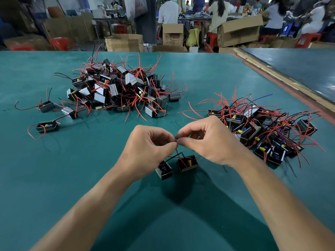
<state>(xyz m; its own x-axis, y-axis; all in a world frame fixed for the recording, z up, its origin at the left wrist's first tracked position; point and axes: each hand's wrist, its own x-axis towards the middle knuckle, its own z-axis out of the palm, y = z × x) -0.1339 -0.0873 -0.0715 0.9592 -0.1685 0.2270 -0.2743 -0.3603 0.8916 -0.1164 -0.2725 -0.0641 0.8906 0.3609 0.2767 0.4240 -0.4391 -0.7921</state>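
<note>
Two small black box modules hang just above the green table (90, 178) under my hands: one (164, 170) on the left, one (187, 163) on the right with a yellow part inside. Thin red and black wires (178, 154) rise from them to my fingertips. My left hand (146, 151) and my right hand (208, 140) meet at the middle, each pinching wire ends between thumb and forefinger. The exact wire ends are hidden by my fingers.
A large heap of the same black modules with red wires (116, 87) lies at the back left, with three strays (47, 126) nearer me. A second heap (262, 131) lies right of my right hand. Cardboard boxes (125, 42) and seated people are beyond the table.
</note>
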